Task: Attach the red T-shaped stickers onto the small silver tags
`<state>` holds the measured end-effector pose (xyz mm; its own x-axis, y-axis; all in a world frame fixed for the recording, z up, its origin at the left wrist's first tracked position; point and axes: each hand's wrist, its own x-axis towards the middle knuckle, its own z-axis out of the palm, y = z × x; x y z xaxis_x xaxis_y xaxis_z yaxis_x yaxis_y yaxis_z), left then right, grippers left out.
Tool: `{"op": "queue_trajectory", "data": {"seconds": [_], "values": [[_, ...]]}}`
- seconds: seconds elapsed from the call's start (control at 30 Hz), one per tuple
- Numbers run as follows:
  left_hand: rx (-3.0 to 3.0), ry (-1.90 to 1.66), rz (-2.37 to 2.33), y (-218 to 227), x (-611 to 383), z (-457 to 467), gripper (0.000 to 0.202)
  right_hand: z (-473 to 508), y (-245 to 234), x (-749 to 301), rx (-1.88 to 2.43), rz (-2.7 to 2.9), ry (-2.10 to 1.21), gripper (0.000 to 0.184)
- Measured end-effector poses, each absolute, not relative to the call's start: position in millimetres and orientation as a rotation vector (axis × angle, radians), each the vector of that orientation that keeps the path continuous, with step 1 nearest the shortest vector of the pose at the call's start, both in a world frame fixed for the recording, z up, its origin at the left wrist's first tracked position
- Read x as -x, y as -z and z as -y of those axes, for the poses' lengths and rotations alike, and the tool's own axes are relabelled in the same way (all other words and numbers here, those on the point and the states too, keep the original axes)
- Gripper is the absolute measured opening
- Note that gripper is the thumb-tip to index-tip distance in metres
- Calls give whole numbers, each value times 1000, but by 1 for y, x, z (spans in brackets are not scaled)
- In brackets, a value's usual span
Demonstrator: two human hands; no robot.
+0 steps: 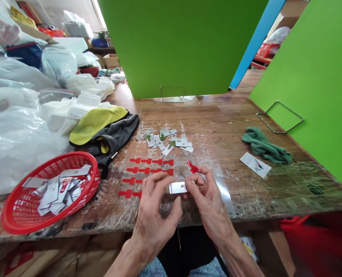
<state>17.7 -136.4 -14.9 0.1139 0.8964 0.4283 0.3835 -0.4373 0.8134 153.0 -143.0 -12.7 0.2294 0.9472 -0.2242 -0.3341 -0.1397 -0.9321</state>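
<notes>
My left hand point(155, 209) and my right hand point(207, 198) meet near the table's front edge, both pinching a small white card point(178, 187) between their fingertips. A red plastic tab point(193, 167) sticks up from my right hand's fingers. Just beyond my hands, several red T-shaped tabs point(148, 171) lie in rows on the wooden table point(217, 127). Farther back sits a loose pile of small white cards point(166, 140).
A red basket point(20, 215) with several finished white cards stands at the front left. A yellow and grey cloth point(104, 129) and plastic bags point(15, 127) fill the left. A green rag point(265, 146), a paper slip point(255, 164) and green boards point(318, 84) are at the right.
</notes>
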Motion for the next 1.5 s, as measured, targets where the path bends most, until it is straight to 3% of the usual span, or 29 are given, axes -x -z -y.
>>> {"op": "queue_trajectory", "data": {"seconds": [0.13,0.33,1.5], "values": [[-946,-999,-1155,2,-20,145,21,158,12,-150,1263,815,-1186,35],[-705,-973,-1084,-1,-18,150,23,170,0,-170,1340,1046,-1010,13],[-725,-973,-1061,13,-20,159,14,191,18,-162,1479,1287,-1002,12]]}}
